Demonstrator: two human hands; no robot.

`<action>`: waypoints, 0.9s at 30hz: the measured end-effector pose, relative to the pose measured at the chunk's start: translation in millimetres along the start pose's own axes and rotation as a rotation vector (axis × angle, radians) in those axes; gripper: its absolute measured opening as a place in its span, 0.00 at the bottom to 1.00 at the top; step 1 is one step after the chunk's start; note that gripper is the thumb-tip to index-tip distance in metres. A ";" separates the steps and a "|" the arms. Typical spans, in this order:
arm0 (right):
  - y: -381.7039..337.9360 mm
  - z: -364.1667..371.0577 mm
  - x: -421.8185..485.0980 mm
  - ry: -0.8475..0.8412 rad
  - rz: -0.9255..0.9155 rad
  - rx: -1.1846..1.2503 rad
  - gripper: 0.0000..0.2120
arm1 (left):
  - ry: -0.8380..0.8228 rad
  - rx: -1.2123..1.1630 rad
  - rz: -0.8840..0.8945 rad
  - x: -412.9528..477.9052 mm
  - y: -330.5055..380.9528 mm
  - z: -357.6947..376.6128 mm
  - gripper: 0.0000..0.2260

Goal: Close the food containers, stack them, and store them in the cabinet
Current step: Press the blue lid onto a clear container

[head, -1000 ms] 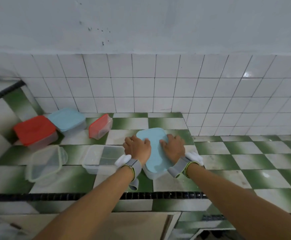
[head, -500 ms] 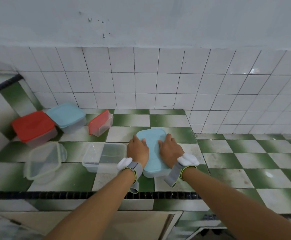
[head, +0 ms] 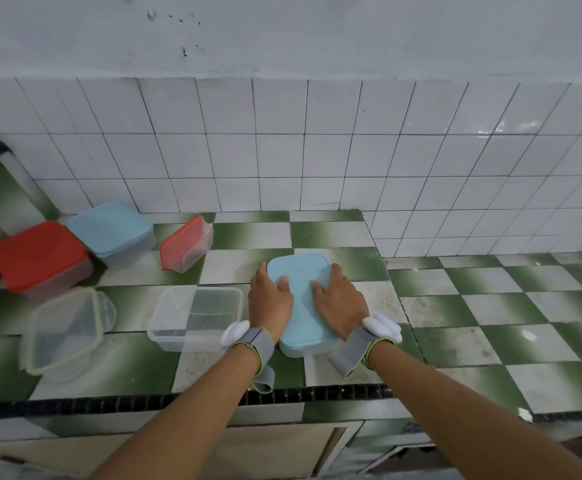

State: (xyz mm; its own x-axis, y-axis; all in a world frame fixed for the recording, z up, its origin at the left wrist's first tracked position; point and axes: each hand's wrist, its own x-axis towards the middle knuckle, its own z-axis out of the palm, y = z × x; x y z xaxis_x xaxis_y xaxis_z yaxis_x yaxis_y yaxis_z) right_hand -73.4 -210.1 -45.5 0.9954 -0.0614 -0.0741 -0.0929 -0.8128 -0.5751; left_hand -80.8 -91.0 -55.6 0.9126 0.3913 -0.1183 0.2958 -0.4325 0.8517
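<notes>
A clear container with a light blue lid (head: 300, 271) sits on the green-and-white checkered counter (head: 490, 306) in front of me. My left hand (head: 270, 303) clasps its left side and my right hand (head: 339, 303) its right side, thumbs pressing on the lid. Just left of it stands an open clear container (head: 196, 317) without a lid. Further left lies a clear container with a green-rimmed lid (head: 64, 327). At the back left are a red-lidded container (head: 36, 254), a blue-lidded container (head: 113, 230) and a small red-lidded container (head: 185, 244) tipped on its side.
A white tiled wall (head: 282, 150) rises behind the counter, which steps further back on the right. A black trim (head: 109, 401) marks the counter's front edge. Below it are beige cabinet doors (head: 282, 452).
Both hands have slid slightly forward along the blue lid, still pressing on it. The view has tilted and moved closer; the other containers stay where they were.
</notes>
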 end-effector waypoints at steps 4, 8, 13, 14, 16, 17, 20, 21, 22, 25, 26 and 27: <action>-5.4 -0.1 9.2 -0.033 0.064 -0.006 0.20 | -0.076 -0.074 -0.014 3.8 1.9 -1.6 0.26; -15.4 -11.0 44.0 -0.086 0.171 0.130 0.24 | -0.140 -0.018 -0.009 4.2 7.3 1.6 0.25; -0.9 -8.7 64.1 -0.093 0.107 0.253 0.24 | -0.156 -0.088 -0.112 19.8 26.8 1.1 0.26; 2.0 -7.8 66.6 -0.092 0.109 0.267 0.24 | -0.156 -0.096 -0.136 22.6 29.7 1.6 0.26; 3.0 -7.6 71.4 -0.089 0.123 0.290 0.23 | -0.143 -0.133 -0.148 25.2 30.0 3.8 0.21; 2.8 -8.0 73.7 -0.096 0.130 0.299 0.22 | -0.139 -0.148 -0.152 26.2 27.8 5.5 0.21; 4.4 -7.1 80.8 -0.118 0.174 0.376 0.17 | -0.122 -0.153 -0.165 34.7 19.4 12.1 0.22; 5.8 -6.4 82.1 -0.114 0.181 0.415 0.16 | -0.111 -0.162 -0.179 37.9 18.3 13.0 0.21; 7.8 -5.6 83.2 -0.108 0.185 0.448 0.15 | -0.109 -0.179 -0.196 40.9 17.3 13.7 0.20; 10.1 -4.9 85.5 -0.100 0.200 0.493 0.16 | -0.117 -0.209 -0.209 46.0 17.3 14.7 0.17; 10.2 -4.6 86.5 -0.098 0.206 0.498 0.18 | -0.119 -0.220 -0.213 47.9 16.4 15.7 0.17; 10.4 -3.8 86.8 -0.095 0.209 0.500 0.20 | -0.122 -0.227 -0.218 49.5 15.6 16.2 0.16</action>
State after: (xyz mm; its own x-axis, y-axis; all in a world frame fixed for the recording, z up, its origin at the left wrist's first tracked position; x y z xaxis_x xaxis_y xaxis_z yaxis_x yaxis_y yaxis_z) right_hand 12.2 -226.1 -54.7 0.9500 -0.1208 -0.2880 -0.3119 -0.4129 -0.8557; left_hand -26.4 -91.6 -56.4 0.8659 0.3486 -0.3589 0.4301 -0.1522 0.8899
